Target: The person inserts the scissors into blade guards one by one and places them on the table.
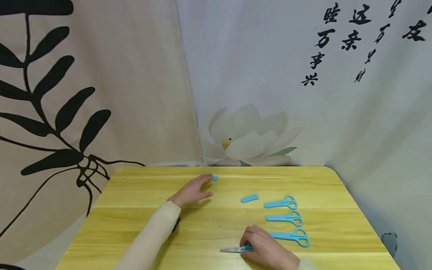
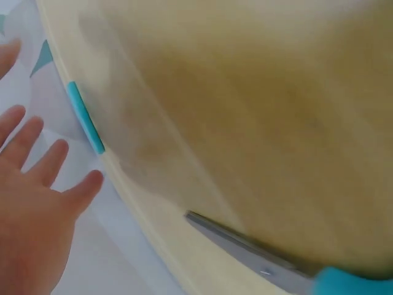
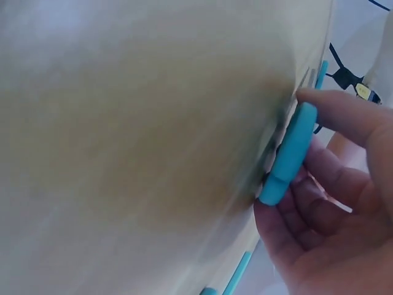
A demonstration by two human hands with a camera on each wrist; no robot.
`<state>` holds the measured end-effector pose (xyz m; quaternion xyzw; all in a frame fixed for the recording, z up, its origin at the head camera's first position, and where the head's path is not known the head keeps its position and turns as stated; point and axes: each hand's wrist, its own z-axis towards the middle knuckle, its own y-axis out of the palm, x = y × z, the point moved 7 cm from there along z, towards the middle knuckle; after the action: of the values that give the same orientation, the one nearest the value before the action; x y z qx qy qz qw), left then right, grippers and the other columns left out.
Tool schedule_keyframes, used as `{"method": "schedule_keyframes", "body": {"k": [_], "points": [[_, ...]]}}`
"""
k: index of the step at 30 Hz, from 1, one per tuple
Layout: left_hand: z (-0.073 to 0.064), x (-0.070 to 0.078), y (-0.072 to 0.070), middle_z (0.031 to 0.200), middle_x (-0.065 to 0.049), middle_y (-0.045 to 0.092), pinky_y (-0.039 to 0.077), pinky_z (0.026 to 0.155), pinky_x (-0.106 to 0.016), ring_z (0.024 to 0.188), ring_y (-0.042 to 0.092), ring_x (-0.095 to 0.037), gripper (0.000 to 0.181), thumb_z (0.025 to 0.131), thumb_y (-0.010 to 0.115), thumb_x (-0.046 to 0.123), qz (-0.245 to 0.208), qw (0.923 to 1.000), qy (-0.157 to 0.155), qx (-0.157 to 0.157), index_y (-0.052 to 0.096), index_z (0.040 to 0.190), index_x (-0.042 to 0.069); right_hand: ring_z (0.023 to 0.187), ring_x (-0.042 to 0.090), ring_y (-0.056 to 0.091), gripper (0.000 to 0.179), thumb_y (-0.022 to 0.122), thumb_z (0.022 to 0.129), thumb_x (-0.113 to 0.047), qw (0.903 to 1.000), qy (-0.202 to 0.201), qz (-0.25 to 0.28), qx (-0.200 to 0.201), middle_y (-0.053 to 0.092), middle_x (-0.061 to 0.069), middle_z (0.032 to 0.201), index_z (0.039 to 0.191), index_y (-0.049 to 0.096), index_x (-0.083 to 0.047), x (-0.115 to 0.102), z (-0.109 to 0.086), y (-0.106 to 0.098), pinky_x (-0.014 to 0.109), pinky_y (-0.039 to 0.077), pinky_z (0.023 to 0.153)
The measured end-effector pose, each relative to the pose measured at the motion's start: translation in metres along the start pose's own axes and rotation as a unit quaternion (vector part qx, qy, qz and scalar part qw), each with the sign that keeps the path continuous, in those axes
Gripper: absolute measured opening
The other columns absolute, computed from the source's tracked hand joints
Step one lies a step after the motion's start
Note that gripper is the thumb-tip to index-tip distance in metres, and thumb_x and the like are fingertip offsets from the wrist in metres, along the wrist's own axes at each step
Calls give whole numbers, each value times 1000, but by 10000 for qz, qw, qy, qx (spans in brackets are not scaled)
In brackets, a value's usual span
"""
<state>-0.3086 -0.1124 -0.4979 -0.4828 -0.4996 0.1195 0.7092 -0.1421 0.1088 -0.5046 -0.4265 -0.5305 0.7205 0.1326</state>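
Observation:
My right hand [image 1: 264, 247] grips a pair of scissors [image 1: 231, 249] by its blue handles, low over the front of the table. The bare metal blades point left. Its handle loops [image 3: 291, 150] sit between thumb and fingers in the right wrist view. My left hand [image 1: 194, 190] reaches across the back of the table with fingers spread. By its fingertips lies a small blue scissor sheath [image 1: 215, 178], partly hidden in the head view but whole in the left wrist view. A second blue sheath [image 1: 249, 198] lies farther right.
Three blue scissors in sheaths lie in a column at the right: the top pair [image 1: 280, 203], the middle pair [image 1: 283, 218] and the bottom pair [image 1: 288, 236], right beside my right hand. A printed curtain [image 1: 152, 93] hangs behind the wooden table [image 1: 135, 210].

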Motion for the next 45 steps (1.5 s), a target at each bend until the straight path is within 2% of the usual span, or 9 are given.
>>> {"method": "schedule_keyframes", "body": {"k": [4,7,11,15,19,26,30,35,45], "points": [[11,-1,3,165,-16,35,30,121,-55,151,33,-38,70,99,74,25,39,9996,82,-274,41,157,4,87,-1,48,12,82,90,-30,10000,-26,56,41,59,-20,95,96,75,-23,-1,-1,0,22,47,76],[18,-5,4,164,-16,36,29,121,-53,151,33,-38,72,98,74,27,145,9992,-92,-369,41,157,3,87,-1,49,12,82,89,-31,9999,-54,35,77,59,-20,95,96,75,-23,-2,-1,1,22,47,76],[24,-15,2,161,-17,41,34,120,-51,146,41,-37,74,97,75,30,178,9986,-400,-311,42,157,3,87,-1,48,12,82,90,-30,9998,-121,60,154,59,-20,96,97,74,-24,-4,1,1,22,47,76],[25,-17,1,155,-17,49,36,118,-50,142,46,-36,69,96,76,28,47,9987,-454,-234,46,153,1,87,-1,48,11,82,92,-30,9994,-115,264,207,58,-20,97,97,74,-25,-4,2,-3,22,48,75],[20,-15,4,150,-17,55,36,119,-50,142,47,-36,62,98,74,24,-94,9993,-287,-240,52,149,-2,91,0,52,10,80,93,-28,9984,-22,517,208,59,-20,99,98,73,-25,-1,-1,-8,25,51,78],[7,-12,9,144,-15,60,43,113,-48,135,54,-34,54,97,75,19,-130,9998,16,-151,57,144,-2,95,3,55,11,81,92,-21,9972,106,569,465,60,-18,102,97,72,-24,5,-9,-21,29,55,83],[-2,-14,15,141,-13,63,44,113,-48,133,55,-34,52,97,75,20,-44,9998,-38,-195,59,142,1,95,3,57,12,82,91,-21,9961,101,554,674,60,-20,102,97,72,-24,10,-13,-24,30,55,83],[-13,-10,16,138,-12,64,46,111,-48,130,57,-33,49,97,75,19,-205,9996,-95,-185,61,141,1,90,3,58,17,85,87,-16,9909,-323,443,1227,63,-17,99,95,72,-22,10,-17,-33,27,55,77],[-27,-6,23,125,-7,68,53,101,-45,113,64,-24,45,96,76,14,-528,9986,-103,1,63,138,4,91,3,56,16,85,88,-18,9913,-241,416,1229,62,-18,100,94,71,-23,11,-18,-38,27,55,77]]}}
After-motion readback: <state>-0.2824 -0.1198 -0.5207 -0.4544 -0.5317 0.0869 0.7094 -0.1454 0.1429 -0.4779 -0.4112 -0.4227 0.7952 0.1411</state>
